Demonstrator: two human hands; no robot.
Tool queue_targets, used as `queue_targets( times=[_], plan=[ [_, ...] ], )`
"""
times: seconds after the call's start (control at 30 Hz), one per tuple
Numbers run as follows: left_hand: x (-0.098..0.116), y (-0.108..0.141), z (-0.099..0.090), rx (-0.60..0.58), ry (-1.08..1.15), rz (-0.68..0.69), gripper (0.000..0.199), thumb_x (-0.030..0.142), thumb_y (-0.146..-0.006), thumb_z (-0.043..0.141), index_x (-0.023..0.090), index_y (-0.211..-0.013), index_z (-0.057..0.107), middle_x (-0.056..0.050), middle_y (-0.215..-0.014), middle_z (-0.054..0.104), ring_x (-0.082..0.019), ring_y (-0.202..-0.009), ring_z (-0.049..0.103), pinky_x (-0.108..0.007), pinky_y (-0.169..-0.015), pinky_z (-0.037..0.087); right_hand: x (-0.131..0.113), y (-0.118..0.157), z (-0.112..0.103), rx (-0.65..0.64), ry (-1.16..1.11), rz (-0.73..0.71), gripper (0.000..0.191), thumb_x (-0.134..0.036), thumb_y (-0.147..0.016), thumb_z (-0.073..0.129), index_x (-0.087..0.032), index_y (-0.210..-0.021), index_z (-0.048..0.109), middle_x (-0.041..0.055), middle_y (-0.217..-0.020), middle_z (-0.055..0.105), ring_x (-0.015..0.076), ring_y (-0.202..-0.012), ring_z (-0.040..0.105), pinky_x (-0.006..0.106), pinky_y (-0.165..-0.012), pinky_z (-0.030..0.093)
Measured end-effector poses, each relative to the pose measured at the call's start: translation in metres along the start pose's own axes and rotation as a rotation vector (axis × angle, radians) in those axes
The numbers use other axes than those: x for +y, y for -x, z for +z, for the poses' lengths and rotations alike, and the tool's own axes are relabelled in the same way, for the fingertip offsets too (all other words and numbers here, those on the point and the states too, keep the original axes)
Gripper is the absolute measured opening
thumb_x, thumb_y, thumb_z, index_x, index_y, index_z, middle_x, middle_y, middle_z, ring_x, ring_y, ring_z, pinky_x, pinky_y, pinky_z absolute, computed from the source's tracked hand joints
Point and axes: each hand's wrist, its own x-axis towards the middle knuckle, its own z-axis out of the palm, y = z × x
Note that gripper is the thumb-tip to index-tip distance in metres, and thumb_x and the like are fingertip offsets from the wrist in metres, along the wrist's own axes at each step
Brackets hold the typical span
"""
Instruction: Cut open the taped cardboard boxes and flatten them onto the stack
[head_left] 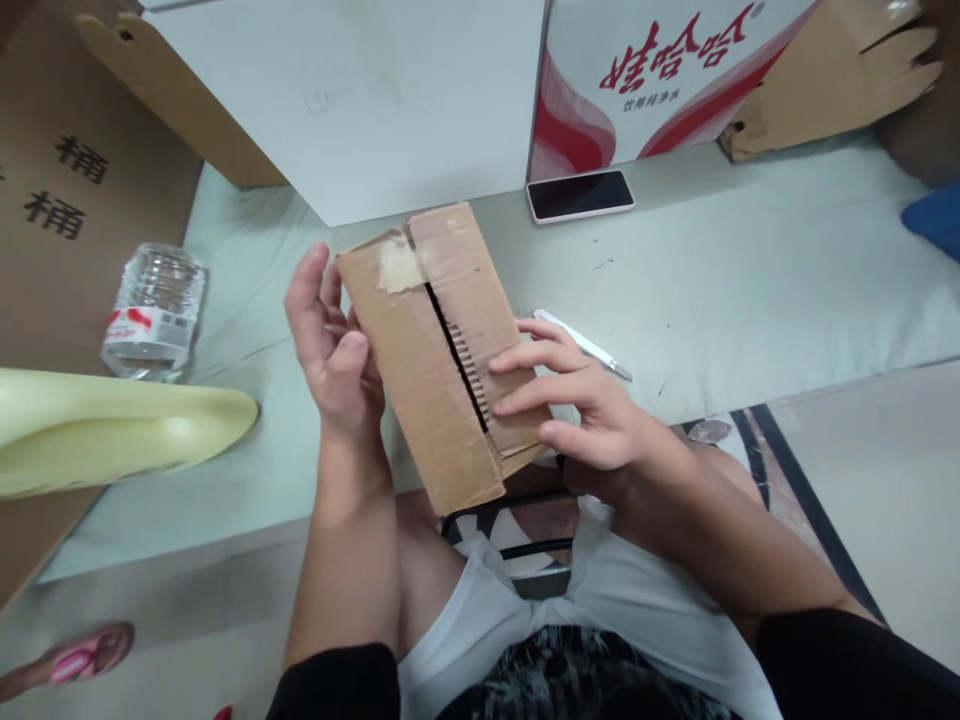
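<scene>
A small brown cardboard box (405,350) is held tilted over the near edge of the covered table. Its two top flaps meet at a narrow dark gap, with torn corrugation along one edge and a pale tape patch at the far end. My left hand (334,345) grips the box's left side, thumb up and fingers partly hidden behind it. Across the right flap lie the spread fingers of my right hand (581,395), holding the box from that side. Just beyond that hand rests a slim white pen-like tool (581,343) with a grey tip.
A phone (581,195) lies before a white and red carton (675,80) and a large white box (352,100). To the left are a clear plastic bottle (154,312) and a pale yellow curved object (127,430). Something blue (934,220) sits far right.
</scene>
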Motion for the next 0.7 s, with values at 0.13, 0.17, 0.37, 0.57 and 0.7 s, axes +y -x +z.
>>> queue_targets(
  times=[0.13, 0.17, 0.37, 0.57, 0.7],
  plan=[
    [-0.001, -0.001, -0.002, 0.12, -0.034, 0.033, 0.055, 0.058, -0.081, 0.076, 0.033, -0.129, 0.068, 0.0, -0.141, 0.064, -0.029, -0.137, 0.053, -0.044, -0.121, 0.04, -0.009, -0.005, 0.007, -0.056, 0.055, 0.042, 0.037, -0.055, -0.097, 0.054, -0.03, -0.111, 0.077, 0.0029, -0.134, 0.072, 0.0292, -0.15, 0.047, 0.058, -0.133, 0.024],
    [-0.004, -0.001, -0.002, 0.11, -0.076, -0.028, 0.055, 0.059, -0.08, 0.077, 0.031, -0.127, 0.07, -0.001, -0.137, 0.067, -0.029, -0.135, 0.054, -0.044, -0.121, 0.041, -0.01, -0.006, 0.008, -0.054, 0.065, 0.05, 0.039, -0.056, -0.097, 0.054, -0.029, -0.115, 0.075, 0.0035, -0.135, 0.073, 0.03, -0.151, 0.046, 0.059, -0.133, 0.024],
    [-0.008, 0.0, 0.007, 0.051, -0.067, -0.182, 0.05, 0.062, -0.078, 0.078, 0.033, -0.118, 0.07, -0.003, -0.127, 0.069, -0.026, -0.118, 0.062, -0.039, -0.106, 0.05, -0.008, -0.02, -0.007, 0.016, 0.081, 0.058, 0.042, -0.053, -0.102, 0.047, -0.026, -0.125, 0.07, 0.0071, -0.136, 0.071, 0.0272, -0.14, 0.058, 0.056, -0.13, 0.035],
    [-0.002, 0.009, 0.024, 0.026, -0.113, -0.078, 0.053, 0.065, -0.082, 0.072, 0.033, -0.124, 0.067, -0.004, -0.122, 0.065, -0.027, -0.114, 0.063, -0.041, -0.104, 0.051, 0.002, -0.039, -0.02, 0.122, 0.181, 0.285, 0.046, -0.055, -0.1, 0.054, -0.028, -0.135, 0.066, 0.0093, -0.16, 0.053, 0.0302, -0.151, 0.048, 0.058, -0.128, 0.037],
    [-0.002, 0.009, 0.028, 0.018, -0.148, 0.107, 0.049, 0.062, -0.084, 0.07, 0.037, -0.126, 0.065, -0.004, -0.119, 0.061, -0.026, -0.111, 0.062, -0.044, -0.103, 0.052, 0.007, -0.043, -0.014, -0.015, 0.115, 0.271, 0.05, -0.045, -0.096, 0.061, -0.024, -0.141, 0.062, 0.0111, -0.163, 0.05, 0.0307, -0.157, 0.042, 0.057, -0.132, 0.032]
  ],
)
